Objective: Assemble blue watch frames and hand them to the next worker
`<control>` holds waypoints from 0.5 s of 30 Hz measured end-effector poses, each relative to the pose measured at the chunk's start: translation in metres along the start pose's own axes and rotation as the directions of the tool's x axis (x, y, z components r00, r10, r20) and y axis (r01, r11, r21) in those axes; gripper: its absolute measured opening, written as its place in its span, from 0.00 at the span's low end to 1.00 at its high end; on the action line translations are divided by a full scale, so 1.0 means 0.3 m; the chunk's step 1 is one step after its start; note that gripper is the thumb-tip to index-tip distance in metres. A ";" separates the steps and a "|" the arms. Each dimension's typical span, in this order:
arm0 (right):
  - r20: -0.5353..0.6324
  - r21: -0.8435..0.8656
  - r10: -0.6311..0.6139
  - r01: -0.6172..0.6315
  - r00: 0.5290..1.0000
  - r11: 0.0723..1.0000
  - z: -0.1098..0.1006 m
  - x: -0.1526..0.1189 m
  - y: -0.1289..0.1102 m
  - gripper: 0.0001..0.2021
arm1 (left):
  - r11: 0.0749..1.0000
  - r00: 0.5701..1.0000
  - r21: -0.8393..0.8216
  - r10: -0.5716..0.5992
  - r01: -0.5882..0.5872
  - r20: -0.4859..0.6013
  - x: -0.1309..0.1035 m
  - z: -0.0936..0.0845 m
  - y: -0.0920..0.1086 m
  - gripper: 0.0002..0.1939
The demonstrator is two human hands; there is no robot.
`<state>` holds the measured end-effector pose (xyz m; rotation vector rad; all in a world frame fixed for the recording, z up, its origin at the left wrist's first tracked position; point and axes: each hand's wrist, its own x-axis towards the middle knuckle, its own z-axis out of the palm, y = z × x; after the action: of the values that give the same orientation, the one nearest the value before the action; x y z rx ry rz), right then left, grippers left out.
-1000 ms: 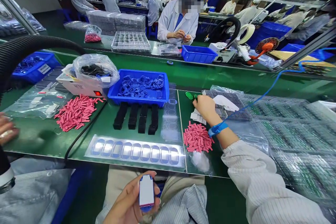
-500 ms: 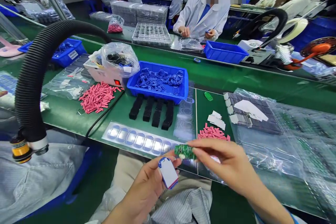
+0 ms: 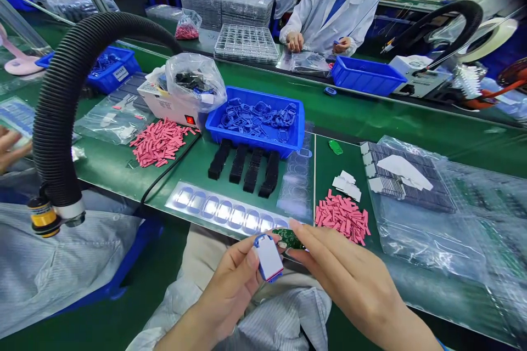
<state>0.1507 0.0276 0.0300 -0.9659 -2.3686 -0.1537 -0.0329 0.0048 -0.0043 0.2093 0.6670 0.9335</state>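
Note:
My left hand (image 3: 236, 279) holds a small blue frame with a white rectangular piece (image 3: 269, 258) in it, a thin red strip along its lower edge. Just to its right, my right hand (image 3: 346, 269) pinches a green circuit board (image 3: 289, 238), which sits against or very near the left fingertips; whether they touch it I cannot tell. Beneath and beyond the hands lies a clear sheet with rounded outlines (image 3: 224, 213). A pile of pink strips (image 3: 341, 216) and some white pieces (image 3: 347, 184) are beyond my right hand.
A blue bin (image 3: 255, 142) of blue frames stands behind several black stacks (image 3: 239, 164). A black hose (image 3: 57, 98) arches at the left, near another pink pile (image 3: 158, 142). Bagged grey pieces (image 3: 415, 175) lie right. Across the bench a person (image 3: 329, 16) works; another person's hand (image 3: 12, 148) shows left.
The view has shifted, so the bench items appear slightly further right. My right hand has turned more palm-down over the green board, which is tilted and darker. The white-and-blue piece stays in my left hand.

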 end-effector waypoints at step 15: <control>0.130 0.304 0.347 -0.370 0.929 0.878 -0.061 -0.027 -0.068 0.17 | 0.933 0.948 0.187 0.281 -0.306 0.149 0.001 -0.002 -0.011 0.15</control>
<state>0.1500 0.0021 0.0429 -1.2362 -2.1360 0.4099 -0.0310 0.0031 -0.0064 0.5605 0.6308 1.1284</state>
